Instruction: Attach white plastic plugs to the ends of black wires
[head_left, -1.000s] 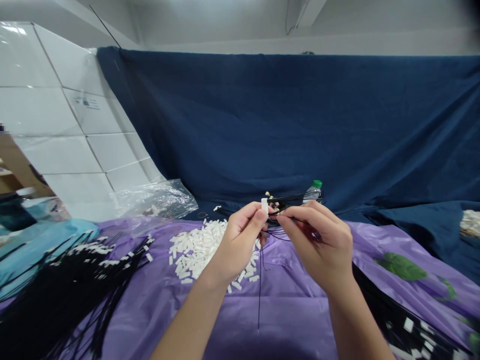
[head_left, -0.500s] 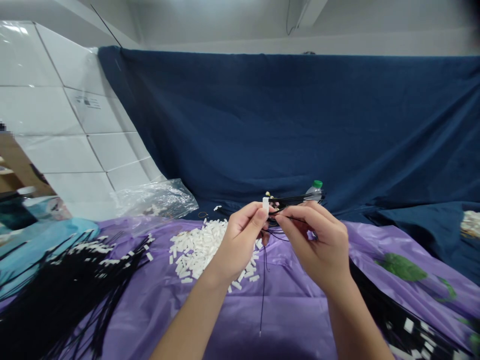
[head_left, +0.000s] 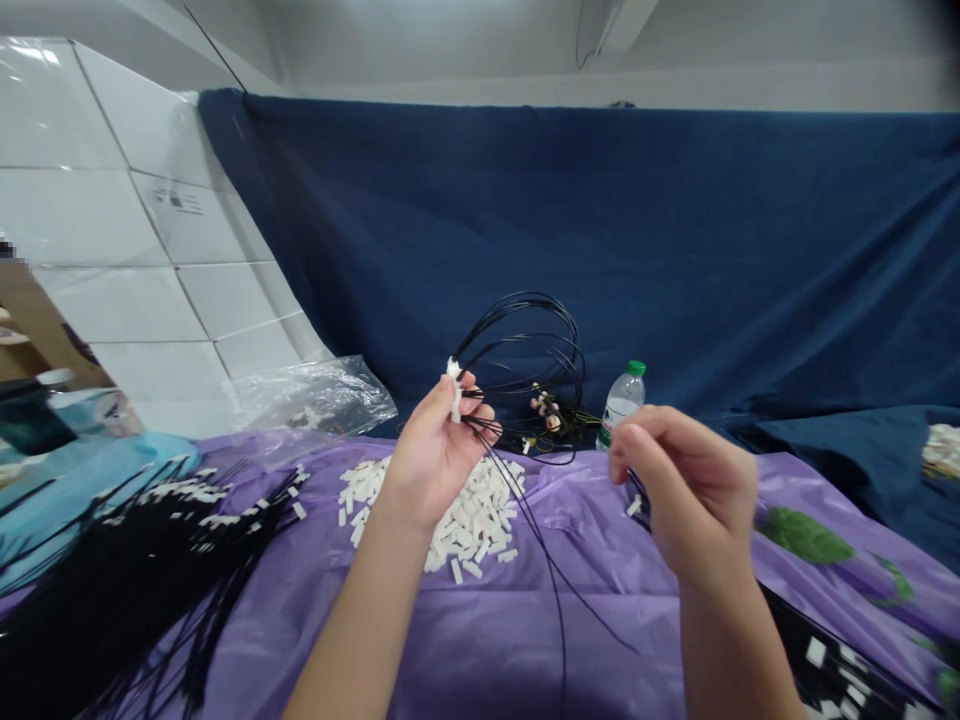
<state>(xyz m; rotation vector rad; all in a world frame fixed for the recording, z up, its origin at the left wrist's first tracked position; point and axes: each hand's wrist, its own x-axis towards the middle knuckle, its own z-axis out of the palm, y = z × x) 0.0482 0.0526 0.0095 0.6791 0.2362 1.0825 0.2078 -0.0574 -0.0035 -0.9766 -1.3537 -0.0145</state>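
Note:
My left hand (head_left: 435, 455) is closed on a bunch of black wires (head_left: 574, 340) by their small white end pieces (head_left: 454, 385), pinched between thumb and fingers. The wires loop up and to the right, and a few loose strands hang down over the purple cloth. Apart from it, to the right, my right hand (head_left: 686, 490) is raised with its fingers curled and thumb pressed in. Whatever its fingertips hold, if anything, is hidden. Beneath my left hand lies a heap of small white plastic pieces (head_left: 480, 520).
Purple sheeting (head_left: 480, 640) covers the table. A thick pile of black wires with white ends (head_left: 135, 570) lies left, another (head_left: 802, 630) right. Behind stand a green-capped bottle (head_left: 622, 400) and small flowers (head_left: 550, 412). Clear plastic wrap (head_left: 322, 395) sits near stacked white boxes (head_left: 142, 300).
My hands have moved apart: the left went leftward with the wire bunch, turning palm up, and the right drew away to the right. The wires now arc upward, and the bottle shows more fully.

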